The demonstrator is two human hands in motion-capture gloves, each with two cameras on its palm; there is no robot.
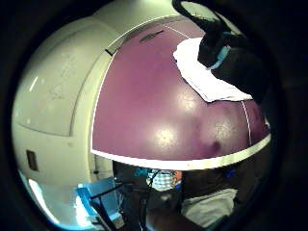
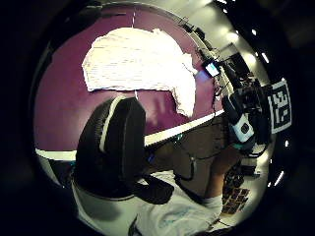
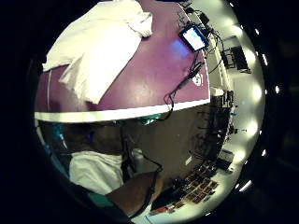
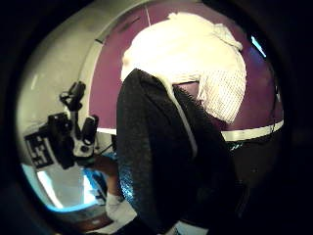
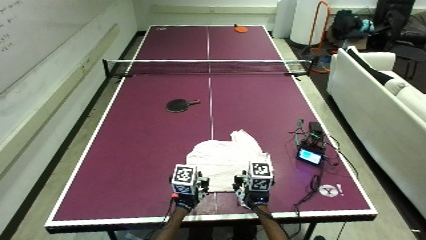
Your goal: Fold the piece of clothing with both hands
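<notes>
Both gloved hands, the left hand [image 5: 184,196] and the right hand [image 5: 255,194], hovered side by side at the near edge of one crumpled white piece of clothing [image 5: 226,155]; whether their fingers were open could not be told, marker cubes hiding them. It lay spread, soft and wrinkled, on the smooth purple table-tennis table [image 5: 140,150]. One black paddle [image 5: 180,104] and one orange paddle [image 5: 240,29] lay beyond. One small lit-screen device [image 5: 311,156] sat near the right edge.
</notes>
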